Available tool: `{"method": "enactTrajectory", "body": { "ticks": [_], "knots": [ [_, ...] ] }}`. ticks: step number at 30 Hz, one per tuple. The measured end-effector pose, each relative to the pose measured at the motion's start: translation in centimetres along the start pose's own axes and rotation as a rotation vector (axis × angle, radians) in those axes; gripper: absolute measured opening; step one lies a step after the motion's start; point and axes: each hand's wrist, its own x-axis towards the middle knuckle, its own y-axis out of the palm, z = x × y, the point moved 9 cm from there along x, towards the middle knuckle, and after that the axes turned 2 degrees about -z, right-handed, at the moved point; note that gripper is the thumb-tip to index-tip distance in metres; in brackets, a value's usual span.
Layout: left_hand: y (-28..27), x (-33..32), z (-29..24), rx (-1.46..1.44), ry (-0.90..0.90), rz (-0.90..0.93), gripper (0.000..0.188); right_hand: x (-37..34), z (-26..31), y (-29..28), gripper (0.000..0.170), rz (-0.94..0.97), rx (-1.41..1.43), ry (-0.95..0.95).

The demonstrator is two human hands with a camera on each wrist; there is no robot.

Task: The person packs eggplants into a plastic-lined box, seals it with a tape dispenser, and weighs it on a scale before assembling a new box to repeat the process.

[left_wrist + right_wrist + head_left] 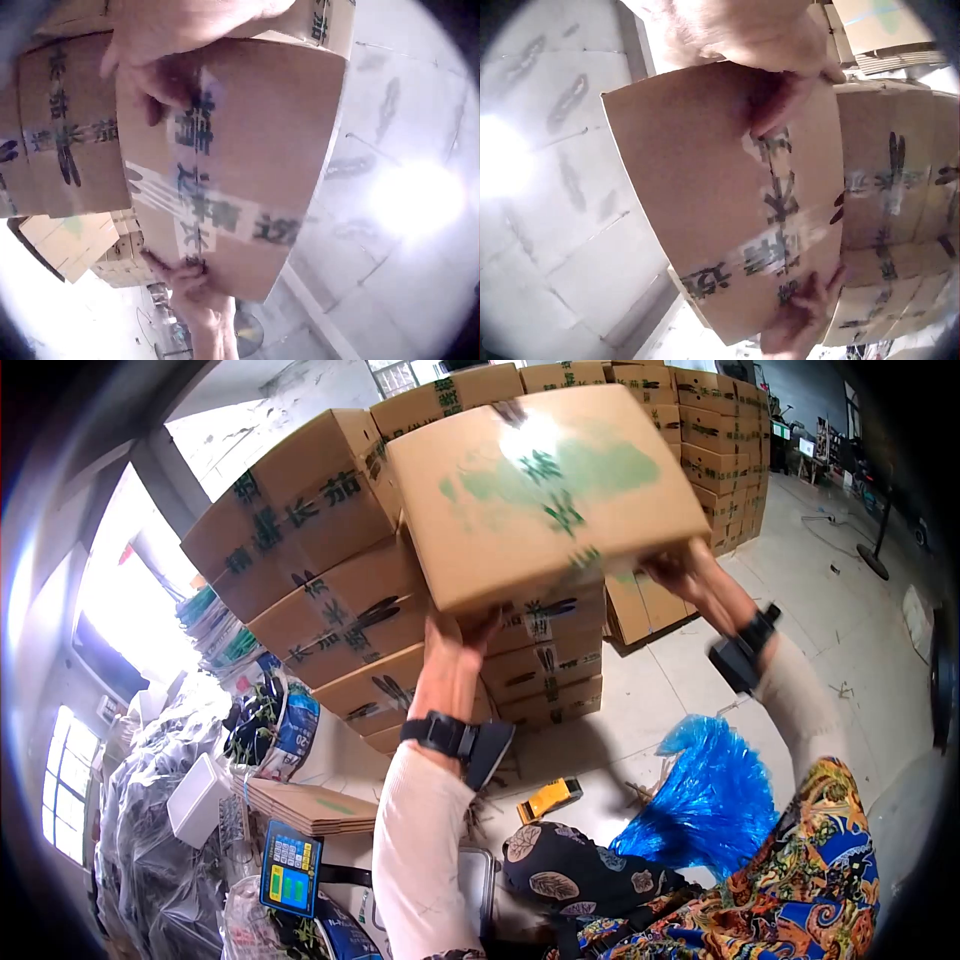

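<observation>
A taped cardboard box (560, 490) with green print is held up in front of stacked boxes in the head view. The left hand (458, 640) supports it from below at its near left corner, and the right hand (690, 572) is under its right corner. In the left wrist view the left hand (187, 37) lies against the box's printed underside (247, 135), fingers bent, with the right hand (196, 296) at the opposite end. The right wrist view shows the right hand (742, 45) against the same printed face (697, 172), the left hand (799, 319) across from it.
Stacked boxes (300, 510) stand at the left and behind, with more (720, 450) at the back right. On the floor lie a yellow tape dispenser (549, 798) and blue plastic (705, 800). A scale display (290, 868) and flat cardboard (305, 806) are at the lower left.
</observation>
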Motion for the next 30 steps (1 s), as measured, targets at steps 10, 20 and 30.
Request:
{"method": "enactTrajectory", "body": {
  "ticks": [10,20,30],
  "knots": [
    [-0.5,-1.3,-0.2,0.363,0.294,0.125,0.074,3.3,-2.0,5.1,0.082,-0.065,-0.456,-0.146],
    [1.0,0.7,3.9,0.851,0.08,0.165,0.07,5.7,-3.2,4.3,0.068,-0.154,-0.774,-0.392],
    [-13.5,-25.0,-2.4,0.625,-0.025,-0.264,0.039,-9.1,-21.8,18.8,0.03,0.464,-0.894,-0.03]
  ]
}}
